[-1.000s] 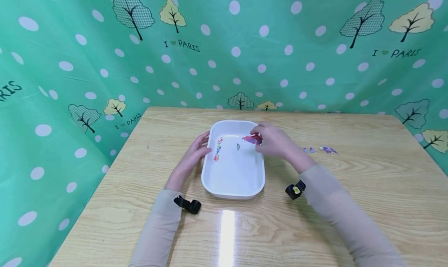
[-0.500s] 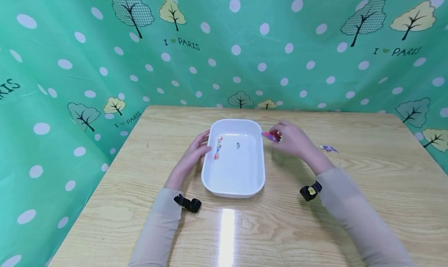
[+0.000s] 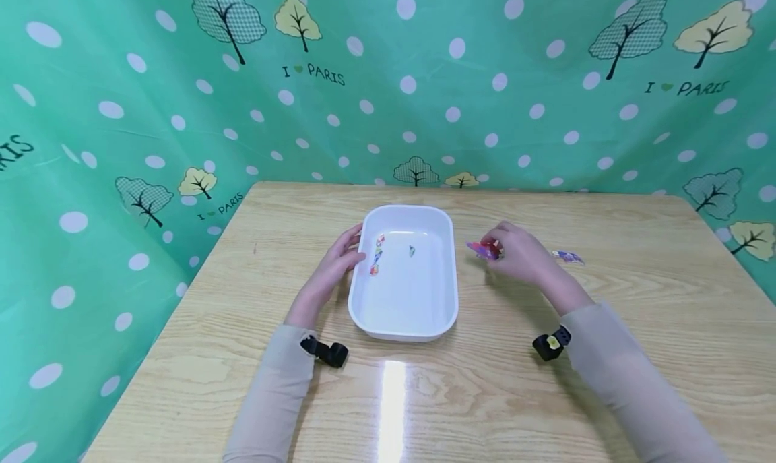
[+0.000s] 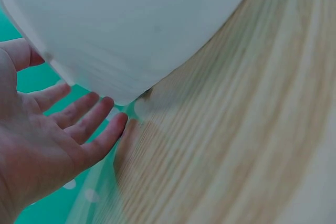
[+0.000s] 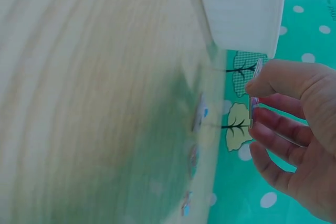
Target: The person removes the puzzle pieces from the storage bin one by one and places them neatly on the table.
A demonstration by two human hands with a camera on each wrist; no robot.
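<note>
My right hand pinches a flat, shiny red and purple piece between thumb and fingers, above the table just right of the white tray. Seen edge-on in the right wrist view, the held piece is thin with a clear edge. My left hand rests against the tray's left side, thumb at the rim; the left wrist view shows its fingers loosely extended. Inside the tray, several small colourful pieces lie in a column at the left, and one small greenish piece lies nearer the middle.
A purple patterned piece lies on the wooden table beyond my right hand. Two smaller pieces, one blue-tinted, show beside it in the right wrist view. A green dotted curtain hangs behind the table.
My right hand has moved right, from over the tray to over the table, still pinching the red and purple piece. The left hand and the tray stay put.
</note>
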